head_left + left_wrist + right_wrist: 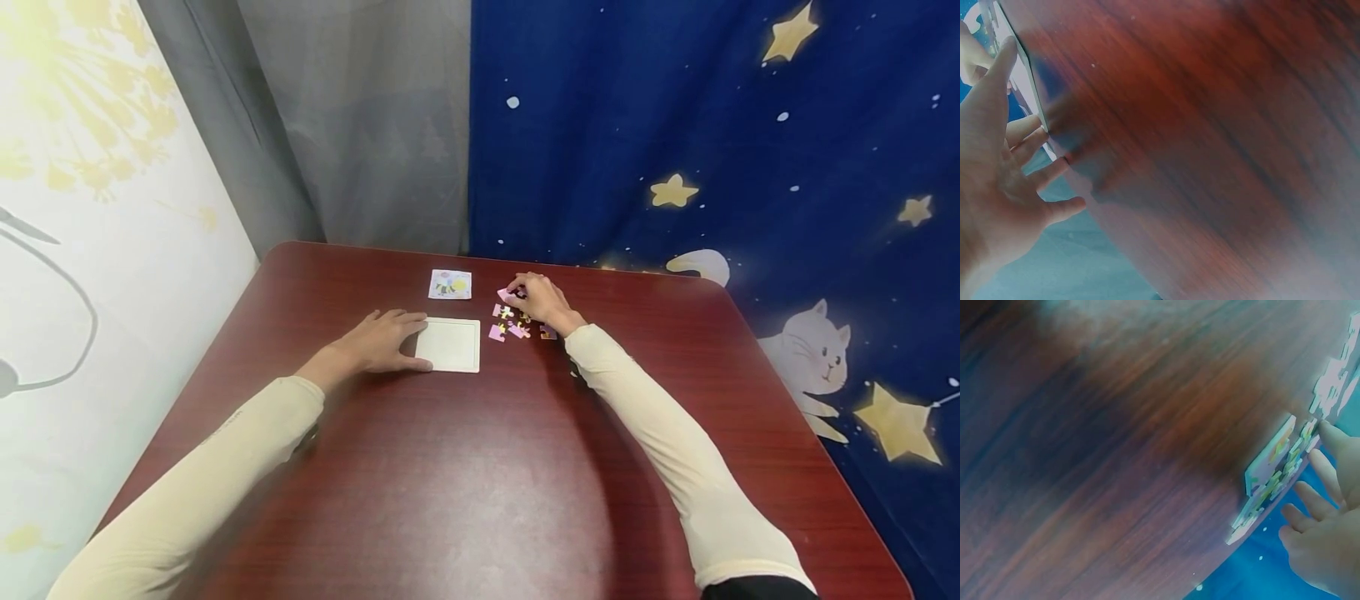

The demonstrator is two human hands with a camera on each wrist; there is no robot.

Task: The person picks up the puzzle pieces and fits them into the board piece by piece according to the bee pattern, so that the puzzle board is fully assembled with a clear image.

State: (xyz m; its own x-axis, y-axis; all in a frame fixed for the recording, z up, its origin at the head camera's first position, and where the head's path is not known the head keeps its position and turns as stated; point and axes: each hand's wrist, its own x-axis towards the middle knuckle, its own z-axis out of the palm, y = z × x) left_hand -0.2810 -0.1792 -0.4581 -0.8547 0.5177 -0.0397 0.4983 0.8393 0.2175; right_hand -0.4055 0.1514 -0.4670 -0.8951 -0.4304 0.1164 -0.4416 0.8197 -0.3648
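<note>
My left hand [386, 342] lies at the left side of a flat white rectangular puzzle tray [448, 345], fingers spread. Its thumb touches the lower left corner, and a fingertip rests by the upper left one. In the left wrist view the tray [1021, 78] shows edge-on past the fingers. My right hand [542, 298] pinches a pink jigsaw piece [504, 294] between thumb and forefinger. Several loose pink and yellow jigsaw pieces [497, 332] lie below that hand, which partly hides them. The right wrist view shows pieces [1330, 384] at a steep angle.
A small picture card [450, 284] with a bee on it lies behind the tray. The dark red table [450, 483] ends at a blue star-patterned curtain [585, 125] and a grey curtain [382, 125]. A pale patterned wall [112, 275] stands on the left.
</note>
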